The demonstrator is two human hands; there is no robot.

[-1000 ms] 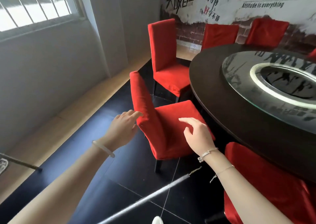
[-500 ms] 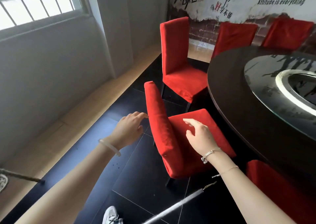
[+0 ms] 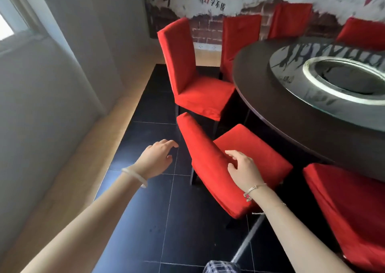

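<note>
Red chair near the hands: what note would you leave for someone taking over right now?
Left hand: open, fingers stretched, just left of the red chair backrest, apparently not touching it.
Right hand: open, over the backrest's top edge; contact cannot be told.
The red chair stands askew beside the round table, seat toward it.
Done: both hands are at the chair; no grip yet.
Left: probably take hold of the backrest with both hands and straighten the chair or push it in.

A round dark table [image 3: 257, 79] carries what seems a glass turntable [image 3: 288, 76].
</note>
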